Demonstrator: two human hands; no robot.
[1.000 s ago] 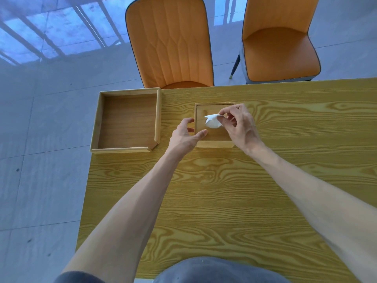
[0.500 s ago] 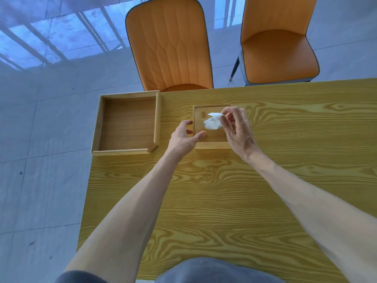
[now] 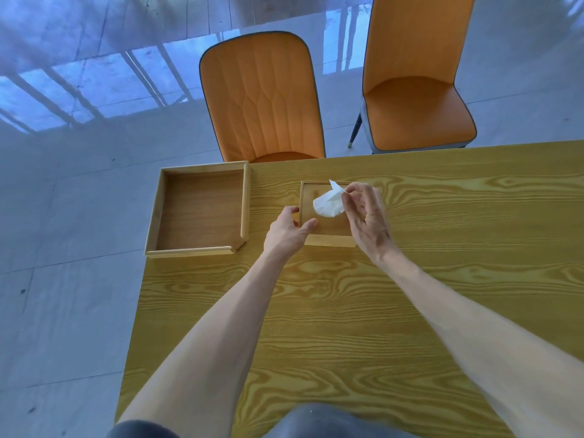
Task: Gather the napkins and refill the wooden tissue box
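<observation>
Now the white napkin (image 3: 328, 203) stands higher out of the wooden tissue box (image 3: 325, 227) than a moment ago. One second before, it was a small flat tuft low on the lid, with the right hand (image 3: 366, 216) bent close over it. The hand has since lifted and moved a little toward the far side, and it draws the napkin up into a loose cone with one pointed corner at the top. The thumb and first fingers of this hand pinch the upper edge of the napkin, and the other fingers are loosely curled. The left hand (image 3: 289, 233) has not moved: it stays pressed on the near left corner of the box, thumb on the lid and fingers along the left side, so the box does not rise together with the paper.

I judge from this that the box is already filled and closed, and the person is only pulling the first sheet through the opening.

The open wooden tray (image 3: 245, 200) lies just beside the left hand and hangs partly over the left edge of the table (image 3: 442, 295), so a push to the left is risky. To the right and on the near side the table is bare and wide. Two orange chairs (image 3: 262, 102) stand beyond the far edge, well apart from the hands.
</observation>
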